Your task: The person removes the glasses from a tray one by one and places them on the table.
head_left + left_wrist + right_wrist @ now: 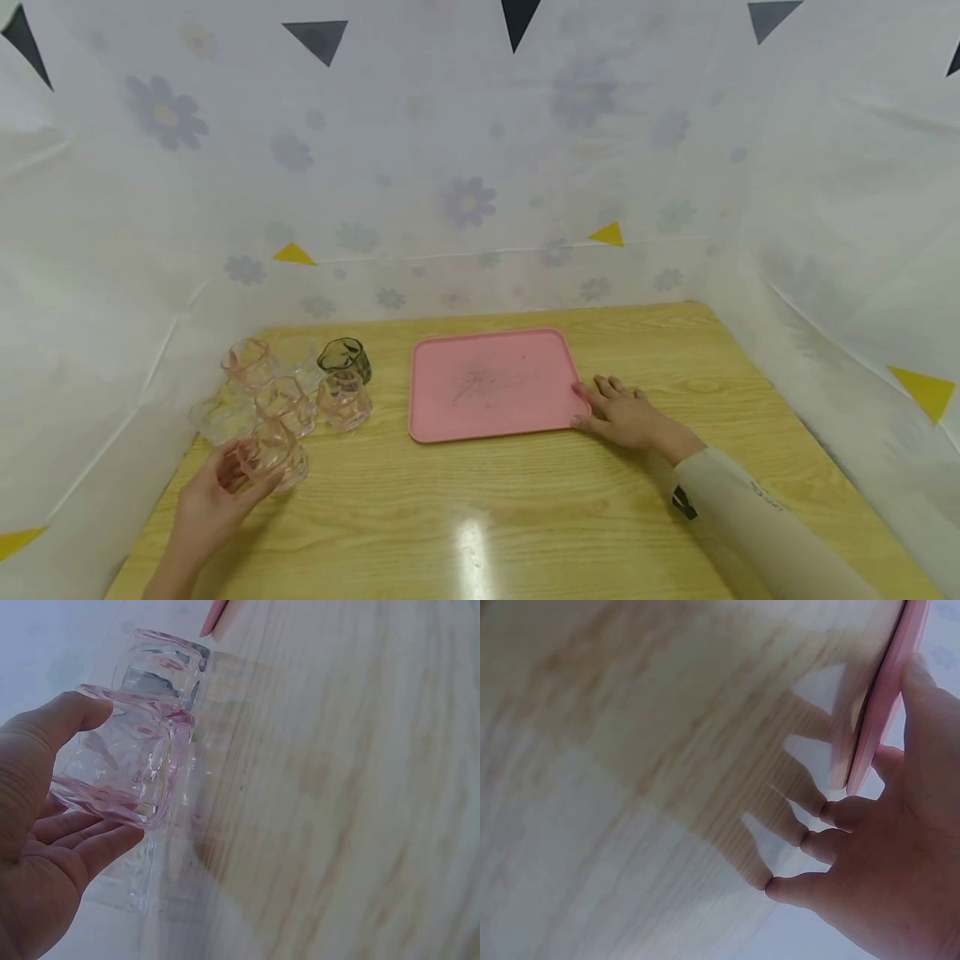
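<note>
My left hand [213, 504] has its thumb on one side and its fingers on the other side of a clear pink-tinted glass [272, 454] with a wavy faceted wall. The left wrist view shows that glass [127, 757] up close, with another glass [161, 664] right behind it. Over at the tray's near right corner, my right hand [622, 419] lies with spread fingers, thumb and forefinger at the rim. The pink rectangular tray [487, 383] has grey scuff marks on its surface. In the right wrist view the other fingertips [780, 889] meet the tabletop beside the tray edge [881, 697].
Several more glasses cluster at the table's left: pinkish ones [343, 404], clear ones [225, 414] and a dark smoky one [347, 358]. White flower-printed sheeting [465, 283] encloses the wooden table [390, 517] at the back and both sides.
</note>
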Demonstrator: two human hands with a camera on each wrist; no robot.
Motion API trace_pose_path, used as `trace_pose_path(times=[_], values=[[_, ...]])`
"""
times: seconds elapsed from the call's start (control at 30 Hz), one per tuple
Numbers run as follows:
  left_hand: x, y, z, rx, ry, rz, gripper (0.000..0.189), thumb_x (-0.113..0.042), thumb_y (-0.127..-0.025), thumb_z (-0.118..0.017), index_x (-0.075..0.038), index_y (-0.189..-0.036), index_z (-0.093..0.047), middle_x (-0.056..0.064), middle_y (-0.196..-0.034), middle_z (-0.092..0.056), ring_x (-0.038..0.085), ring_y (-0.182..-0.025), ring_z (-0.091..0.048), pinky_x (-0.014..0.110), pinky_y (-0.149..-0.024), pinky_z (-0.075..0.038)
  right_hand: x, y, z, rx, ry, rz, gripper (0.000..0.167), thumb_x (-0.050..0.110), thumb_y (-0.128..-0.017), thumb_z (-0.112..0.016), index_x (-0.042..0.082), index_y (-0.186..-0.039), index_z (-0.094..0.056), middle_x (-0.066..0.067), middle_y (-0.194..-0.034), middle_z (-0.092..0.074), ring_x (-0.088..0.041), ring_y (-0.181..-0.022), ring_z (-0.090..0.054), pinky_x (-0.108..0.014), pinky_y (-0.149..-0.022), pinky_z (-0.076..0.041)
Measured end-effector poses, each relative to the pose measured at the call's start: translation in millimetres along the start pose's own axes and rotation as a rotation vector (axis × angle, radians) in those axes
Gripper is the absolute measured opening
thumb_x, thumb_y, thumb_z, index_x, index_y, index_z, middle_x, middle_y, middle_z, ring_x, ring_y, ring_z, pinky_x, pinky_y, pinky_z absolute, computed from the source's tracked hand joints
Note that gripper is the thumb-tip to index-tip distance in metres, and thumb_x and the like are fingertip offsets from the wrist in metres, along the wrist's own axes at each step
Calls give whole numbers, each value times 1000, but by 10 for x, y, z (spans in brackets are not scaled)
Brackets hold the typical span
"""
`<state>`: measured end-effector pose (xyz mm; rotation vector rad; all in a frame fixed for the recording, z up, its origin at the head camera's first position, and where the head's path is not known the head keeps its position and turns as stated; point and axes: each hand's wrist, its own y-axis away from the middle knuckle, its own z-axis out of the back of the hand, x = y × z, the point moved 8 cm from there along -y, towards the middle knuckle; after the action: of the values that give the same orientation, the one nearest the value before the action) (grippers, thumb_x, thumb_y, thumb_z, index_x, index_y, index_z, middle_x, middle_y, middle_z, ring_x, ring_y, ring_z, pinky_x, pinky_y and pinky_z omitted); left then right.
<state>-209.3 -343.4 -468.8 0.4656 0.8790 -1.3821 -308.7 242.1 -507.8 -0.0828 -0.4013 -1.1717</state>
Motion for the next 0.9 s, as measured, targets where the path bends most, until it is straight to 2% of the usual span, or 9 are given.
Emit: trace_pose_path(times=[0.5, 0.63, 0.7, 0.73, 0.8, 0.87, 0.9], values=[[98, 2, -12, 35, 3, 44, 75, -25, -93, -84, 5, -149, -45, 26, -128, -65, -22, -94, -54, 0, -78, -48, 45, -6, 15, 7, -5, -7, 79, 62, -107, -46, 16, -169, -26, -32, -172, -17, -57, -158, -13, -85, -116, -14], [70, -12, 15, 49, -6, 7, 81, -22, -92, -85, 4, -153, -39, 26, -124, -65, -22, -98, -53, -3, -83, -45, 47, -23, 24, 11, -9, -8, 79, 62, -107, -47, 16, -169, -26, -32, -172, -17, -58, -158, -12, -85, -116, -14], [0, -15, 69, 55, -19, -33, 86, -20, -92, -84, 3, -158, -33, 32, -128, -63, -5, -109, -65, -5, -89, -40, 50, -27, 37, 15, -17, -2, 79, 61, -107, -48, 14, -168, -27, -33, -171, -18, -59, -157, -13, -85, -115, -15], [-49, -18, 108, 55, -39, -58, 89, -20, -93, -84, 2, -160, -30, 35, -131, -62, 8, -116, -69, -6, -91, -36, 49, -29, 44, 16, -21, 2, 80, 60, -107, -49, 13, -168, -27, -34, -170, -18, -59, -156, -14, -85, -115, -15], [-180, -38, 207, 26, -88, -118, 92, -21, -92, -84, 0, -163, -28, 39, -138, -58, 38, -126, -67, -9, -92, -29, 47, -46, 72, 5, -26, 14, 79, 57, -108, -50, 11, -168, -28, -36, -169, -19, -61, -155, -18, -83, -116, -19], [-364, -91, 287, -5, -146, -172, 91, -23, -94, -82, -2, -164, -27, 41, -143, -55, 65, -126, -53, 8, -102, -46, 57, -75, 146, -32, -26, 32, 77, 52, -109, -52, 7, -166, -30, -38, -167, -22, -62, -153, -22, -82, -115, -24], [-460, -133, 311, -20, -185, -193, 91, -27, -95, -81, -4, -165, -27, 39, -144, -55, 68, -124, -52, 23, -105, -54, 67, -91, 200, -54, -25, 37, 76, 50, -109, -53, 6, -166, -30, -39, -167, -22, -62, -152, -23, -82, -115, -25]])
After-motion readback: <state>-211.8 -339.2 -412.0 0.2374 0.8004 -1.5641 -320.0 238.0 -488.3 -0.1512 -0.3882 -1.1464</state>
